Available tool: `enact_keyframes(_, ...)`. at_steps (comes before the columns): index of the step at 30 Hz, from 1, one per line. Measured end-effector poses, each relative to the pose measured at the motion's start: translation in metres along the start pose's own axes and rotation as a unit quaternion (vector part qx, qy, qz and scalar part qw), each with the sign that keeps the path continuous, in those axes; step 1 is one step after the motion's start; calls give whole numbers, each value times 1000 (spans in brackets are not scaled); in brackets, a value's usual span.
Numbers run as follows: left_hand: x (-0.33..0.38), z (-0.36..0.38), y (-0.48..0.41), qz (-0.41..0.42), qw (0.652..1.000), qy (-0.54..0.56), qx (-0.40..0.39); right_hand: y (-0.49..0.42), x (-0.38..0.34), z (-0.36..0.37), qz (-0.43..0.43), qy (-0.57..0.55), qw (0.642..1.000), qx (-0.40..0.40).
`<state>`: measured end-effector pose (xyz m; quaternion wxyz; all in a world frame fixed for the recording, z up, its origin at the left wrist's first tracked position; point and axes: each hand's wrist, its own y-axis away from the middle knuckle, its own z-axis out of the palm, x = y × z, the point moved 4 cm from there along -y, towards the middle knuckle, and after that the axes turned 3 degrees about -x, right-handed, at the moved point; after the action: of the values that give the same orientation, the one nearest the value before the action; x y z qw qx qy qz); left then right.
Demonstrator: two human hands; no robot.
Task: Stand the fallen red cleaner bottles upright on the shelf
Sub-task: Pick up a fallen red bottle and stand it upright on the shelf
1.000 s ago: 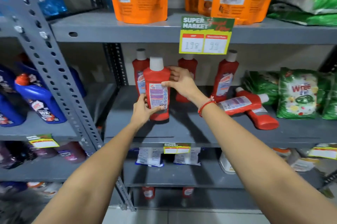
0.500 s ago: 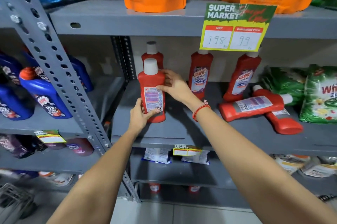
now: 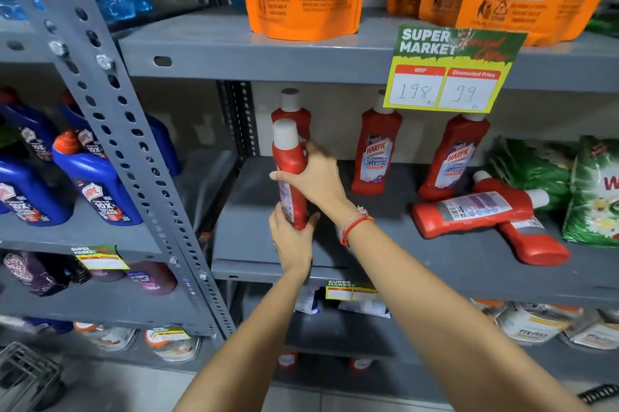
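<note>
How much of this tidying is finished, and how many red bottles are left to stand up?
Done: three red bottles stand at the back of the shelf, such as the middle one. In hand: the left hand and right hand hold a fourth bottle upright. Left: two fallen bottles, one lying across the other.

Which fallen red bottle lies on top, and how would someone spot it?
Find the yellow price sign on the grey shelf. Below to its right, two red bottles lie crossed. The upper bottle shows its barcode label, its cap pointing right toward the green packets.
</note>
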<state>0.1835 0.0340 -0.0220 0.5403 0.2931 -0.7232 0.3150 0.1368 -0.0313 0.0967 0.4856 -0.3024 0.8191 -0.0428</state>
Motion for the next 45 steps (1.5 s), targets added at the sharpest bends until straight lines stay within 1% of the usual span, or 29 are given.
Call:
enact_keyframes(2,-2,-5,-7,28,999,-23,-19,2,2,-4,18,-28,999,-37)
enact_keyframes(6,-13,-17,-26,76,992,-52,-86,2,22,-16,44,-82,994,-65)
enact_keyframes(7,-15,-20,-30,81,989,-52,-109,2,29,-17,53,-101,990,-82)
enact_keyframes(9,-17,-25,-38,67,985,-11,-161,4,39,-11,65,-123,979,-147)
enact_keyframes(11,-19,-29,-43,40,975,22,-217,5,47,0,80,-107,971,-198)
enact_keyframes(12,-18,-31,-46,34,968,27,-246,5,51,6,88,-99,970,-205)
enact_keyframes(14,-16,-35,-53,34,955,1,-294,4,64,14,100,-108,969,-198)
enact_keyframes(18,-4,-43,-69,114,926,-136,-332,9,62,12,122,-89,980,-130)
enact_keyframes(21,1,-48,-79,100,915,-144,-364,14,55,17,115,-50,990,-64)
enact_keyframes(24,-1,-53,-92,76,910,-155,-377,20,47,27,108,-24,994,-4)
enact_keyframes(26,1,-55,-95,69,909,-160,-379,22,44,31,106,-25,994,12)
enact_keyframes(31,0,-56,-92,52,913,-158,-373,21,45,33,100,-39,994,6)
enact_keyframes(32,-2,-56,-89,50,917,-163,-362,22,46,32,97,-49,994,4)
enact_keyframes(33,-5,-58,-86,46,927,-164,-335,24,47,31,93,-62,994,5)
enact_keyframes(34,-8,-60,-80,38,945,-156,-286,27,51,27,96,-75,993,9)
enact_keyframes(36,-14,-68,-60,20,986,-99,-131,34,66,14,114,-100,988,32)
enact_keyframes(37,-17,-70,-45,23,996,-63,-55,40,78,4,127,-110,984,53)
enact_keyframes(38,-20,-69,-30,34,999,-37,-4,47,90,-9,140,-115,980,85)
enact_keyframes(39,-23,-64,-17,50,998,-29,17,55,105,-23,156,-114,973,124)
enact_keyframes(40,-23,-52,-6,65,997,-30,11,64,121,-41,174,-113,964,168)
enact_keyframes(41,-22,-38,2,82,996,-36,-12,73,137,-57,193,-113,951,214)
enact_keyframes(43,-8,-1,11,129,986,-53,-88,90,164,-91,234,-109,918,302)
enact_keyframes(45,16,44,16,194,963,-77,-170,104,187,-124,274,-101,876,383)
